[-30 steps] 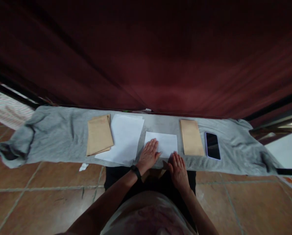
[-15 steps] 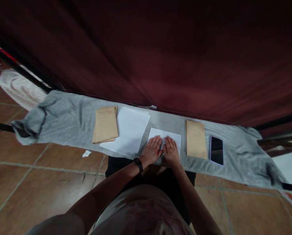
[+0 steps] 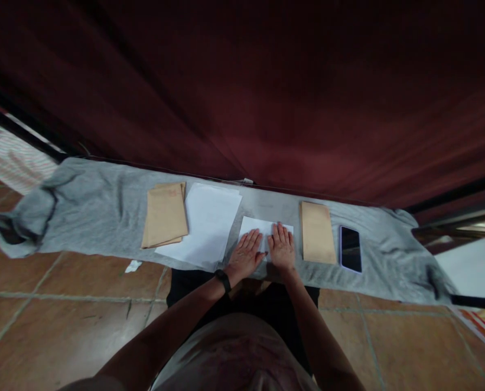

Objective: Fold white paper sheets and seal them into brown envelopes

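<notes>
A small white sheet of paper (image 3: 262, 224), possibly folded, lies on the grey cloth in front of me. My left hand (image 3: 244, 254) rests flat on its left part, fingers stretched out. On its right part my right hand (image 3: 281, 247) lies palm down with the fingers extended. A narrow gap separates the two hands, and they cover much of the sheet. Left of it are larger white sheets (image 3: 212, 222). Brown envelopes (image 3: 167, 214) overlap the left edge of those sheets. Right of my right hand lies another stack of brown envelopes (image 3: 318, 232).
A phone (image 3: 350, 248) with a light purple edge lies to the right. The grey cloth (image 3: 96, 212) covers the narrow board. A dark red curtain (image 3: 267, 108) hangs behind it. On the tiled floor (image 3: 91, 282) lies a white scrap (image 3: 133, 266).
My hands have moved apart on the small white sheet, leaving a wider gap between them. The whole view has shifted slightly, so the board's things appear further left.
</notes>
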The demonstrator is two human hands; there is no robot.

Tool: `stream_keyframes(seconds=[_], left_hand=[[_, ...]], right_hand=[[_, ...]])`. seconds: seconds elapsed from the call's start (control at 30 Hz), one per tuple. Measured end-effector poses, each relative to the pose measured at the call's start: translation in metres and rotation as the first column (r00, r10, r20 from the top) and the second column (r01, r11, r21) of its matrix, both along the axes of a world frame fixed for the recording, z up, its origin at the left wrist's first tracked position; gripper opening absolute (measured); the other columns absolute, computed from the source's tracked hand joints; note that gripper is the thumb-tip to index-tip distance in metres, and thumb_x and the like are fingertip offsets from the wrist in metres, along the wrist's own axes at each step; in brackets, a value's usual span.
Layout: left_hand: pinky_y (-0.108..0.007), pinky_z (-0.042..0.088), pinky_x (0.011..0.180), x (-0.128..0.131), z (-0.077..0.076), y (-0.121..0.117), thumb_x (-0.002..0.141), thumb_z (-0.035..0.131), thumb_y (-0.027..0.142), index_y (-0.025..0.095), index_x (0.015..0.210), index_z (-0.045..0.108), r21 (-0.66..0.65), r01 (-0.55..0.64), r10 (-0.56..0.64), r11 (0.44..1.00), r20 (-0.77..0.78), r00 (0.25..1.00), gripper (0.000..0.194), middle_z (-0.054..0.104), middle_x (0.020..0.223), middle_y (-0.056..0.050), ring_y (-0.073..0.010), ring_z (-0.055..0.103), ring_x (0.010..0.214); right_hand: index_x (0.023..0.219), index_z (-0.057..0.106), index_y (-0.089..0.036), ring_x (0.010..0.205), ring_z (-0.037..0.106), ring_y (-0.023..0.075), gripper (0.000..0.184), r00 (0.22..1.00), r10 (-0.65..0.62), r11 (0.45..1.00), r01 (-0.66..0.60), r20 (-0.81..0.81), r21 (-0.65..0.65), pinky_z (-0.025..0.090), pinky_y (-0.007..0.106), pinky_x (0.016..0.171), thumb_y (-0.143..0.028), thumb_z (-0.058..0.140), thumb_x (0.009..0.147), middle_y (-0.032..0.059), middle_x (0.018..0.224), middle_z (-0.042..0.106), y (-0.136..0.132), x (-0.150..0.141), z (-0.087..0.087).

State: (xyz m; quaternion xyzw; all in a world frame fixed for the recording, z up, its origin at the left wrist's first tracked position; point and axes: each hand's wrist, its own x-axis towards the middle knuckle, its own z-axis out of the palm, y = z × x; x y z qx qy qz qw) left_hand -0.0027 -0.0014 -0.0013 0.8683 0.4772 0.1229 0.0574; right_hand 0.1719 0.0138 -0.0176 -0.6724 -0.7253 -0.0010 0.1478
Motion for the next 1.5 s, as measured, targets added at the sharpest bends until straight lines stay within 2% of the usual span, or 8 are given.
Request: stream_keyframes(seconds=[0.2,0.33,0.43,0.63,0.93,1.2,1.37,1.5], left_hand=[[-0.045,0.022,0.124,0.010,0.003,0.008,0.103,0.033,0.042,0.009,0.149,0.038,-0.004,-0.032,0.032,0.999,0.015,0.999,0.057,0.036,0.159,-0.015,-0.0252,0.025,0.150],[-0.044,0.021,0.124,0.027,0.004,0.024,0.103,0.030,0.040,0.009,0.150,0.038,-0.007,0.021,-0.021,1.000,0.040,0.999,0.056,0.037,0.158,-0.014,-0.0232,0.026,0.150],[-0.044,0.019,0.125,0.033,0.000,0.034,0.104,0.029,0.041,0.009,0.151,0.036,-0.007,0.018,-0.018,1.000,0.050,0.999,0.057,0.036,0.159,-0.013,-0.0226,0.024,0.151],[-0.044,0.019,0.124,0.025,-0.004,0.045,0.102,0.031,0.049,0.009,0.150,0.036,-0.006,0.009,-0.009,1.000,0.028,1.000,0.063,0.035,0.160,-0.013,-0.0231,0.023,0.151],[-0.043,0.019,0.124,0.015,-0.004,0.053,0.102,0.030,0.039,0.007,0.151,0.034,-0.013,-0.081,0.081,0.997,0.005,0.997,0.058,0.034,0.160,-0.014,-0.0225,0.023,0.151],[-0.045,0.023,0.123,0.015,-0.003,0.047,0.101,0.030,0.033,0.008,0.152,0.033,-0.005,-0.121,0.121,0.993,0.020,0.992,0.057,0.032,0.161,-0.015,-0.0244,0.023,0.151],[-0.047,0.019,0.125,0.022,-0.003,0.030,0.102,0.031,0.033,0.015,0.150,0.039,-0.008,-0.036,0.036,0.999,0.031,0.999,0.052,0.035,0.160,-0.007,-0.0236,0.022,0.151],[-0.046,0.018,0.126,0.023,-0.001,0.024,0.102,0.032,0.034,0.016,0.150,0.040,-0.014,-0.020,0.020,1.000,0.019,1.000,0.052,0.035,0.160,-0.006,-0.0229,0.021,0.152]], right_hand=[[0.155,0.032,-0.014,0.147,0.030,0.0271,0.055,1.000,-0.010,1.000,0.010,-0.007,-0.018,0.022,0.051,0.118,-0.036,0.031,0.104,0.0154,0.159,0.034,-0.001,-0.002,0.002],[0.155,0.033,-0.015,0.147,0.029,0.0278,0.054,1.000,-0.008,1.000,0.008,-0.009,-0.021,0.022,0.051,0.118,-0.032,0.031,0.103,0.0146,0.159,0.035,-0.001,-0.002,0.002],[0.154,0.034,-0.015,0.147,0.029,0.0268,0.054,1.000,-0.012,1.000,0.012,-0.001,-0.017,0.021,0.050,0.118,-0.031,0.030,0.103,0.0139,0.159,0.036,0.000,-0.002,0.001],[0.154,0.034,-0.014,0.146,0.032,0.0276,0.054,1.000,-0.013,1.000,0.013,-0.002,0.021,0.021,0.051,0.118,-0.033,0.031,0.104,0.0157,0.157,0.038,0.000,-0.002,-0.002],[0.152,0.039,-0.013,0.144,0.035,0.0293,0.053,0.998,-0.014,0.998,0.017,-0.065,0.053,0.024,0.054,0.116,-0.035,0.035,0.103,0.0179,0.155,0.040,0.001,-0.002,-0.005],[0.152,0.038,-0.013,0.146,0.033,0.0286,0.053,0.998,-0.026,0.999,0.027,-0.050,0.031,0.023,0.053,0.118,-0.035,0.035,0.104,0.0165,0.157,0.038,0.001,-0.004,0.000],[0.154,0.034,-0.013,0.149,0.027,0.0275,0.053,1.000,-0.021,0.999,0.020,-0.021,-0.029,0.021,0.052,0.119,-0.032,0.035,0.104,0.0155,0.159,0.034,0.000,-0.004,0.001],[0.154,0.034,-0.013,0.148,0.027,0.0274,0.053,1.000,-0.020,1.000,0.019,-0.016,-0.024,0.020,0.051,0.119,-0.033,0.034,0.104,0.0153,0.159,0.034,0.000,-0.004,0.001]])
